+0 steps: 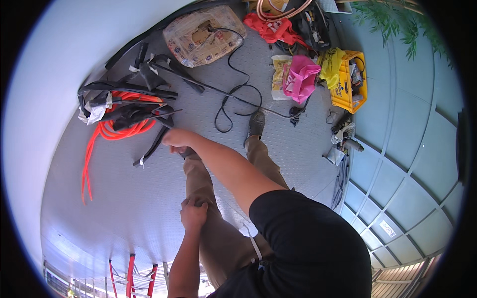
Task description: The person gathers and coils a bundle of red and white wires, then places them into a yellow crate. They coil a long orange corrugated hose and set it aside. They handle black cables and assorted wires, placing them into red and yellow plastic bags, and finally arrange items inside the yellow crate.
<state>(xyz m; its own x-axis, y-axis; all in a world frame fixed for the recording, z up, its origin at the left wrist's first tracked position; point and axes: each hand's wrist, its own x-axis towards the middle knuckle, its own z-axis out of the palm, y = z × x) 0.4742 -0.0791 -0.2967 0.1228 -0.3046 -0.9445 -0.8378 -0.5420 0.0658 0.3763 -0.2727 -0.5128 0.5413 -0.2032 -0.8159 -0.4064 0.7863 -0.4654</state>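
My right hand [176,140] reaches forward and down past my left shoe, its fingers curled. It is beside the end of a black foam-covered tube [160,139] on the floor; whether it grips anything is hidden. Against my left leg, my left hand [194,214] is closed around something small and dark, too unclear to name. Left of the right hand lies a heap of black insulated pipes [130,92], some with white wrapping at their ends. Coiled under and beside them is an orange hose [107,131], its tail trailing toward me.
A taped cardboard box [198,42] and a looped black cable [231,107] lie ahead. Farther right are a pink bag [301,78], a yellow crate [358,102], a red bag [271,30] and copper tubing [283,16]. A red ladder [130,275] stands at lower left.
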